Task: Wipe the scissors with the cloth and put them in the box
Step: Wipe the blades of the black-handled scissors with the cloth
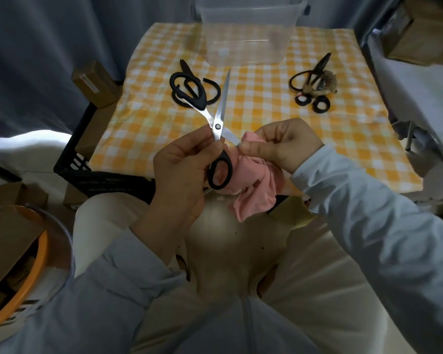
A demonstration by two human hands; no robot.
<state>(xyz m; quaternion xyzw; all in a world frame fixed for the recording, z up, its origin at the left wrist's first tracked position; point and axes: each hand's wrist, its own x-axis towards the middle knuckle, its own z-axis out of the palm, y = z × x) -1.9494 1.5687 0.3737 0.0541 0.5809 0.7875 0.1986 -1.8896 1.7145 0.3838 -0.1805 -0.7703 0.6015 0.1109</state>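
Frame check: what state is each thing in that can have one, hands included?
held scissors: blades spread wide, in hand.
left hand: grips held scissors below the pivot.
right hand: pinches pink cloth round one blade.
pink cloth: bunched, hanging down.
box: upright, lidless, looks empty.
scissors on left: lying on tablecloth, outside box.
scissors on right: lying on tablecloth, outside box.

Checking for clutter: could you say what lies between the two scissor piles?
Head view: bare checked tablecloth, a blade of the held scissors above it.
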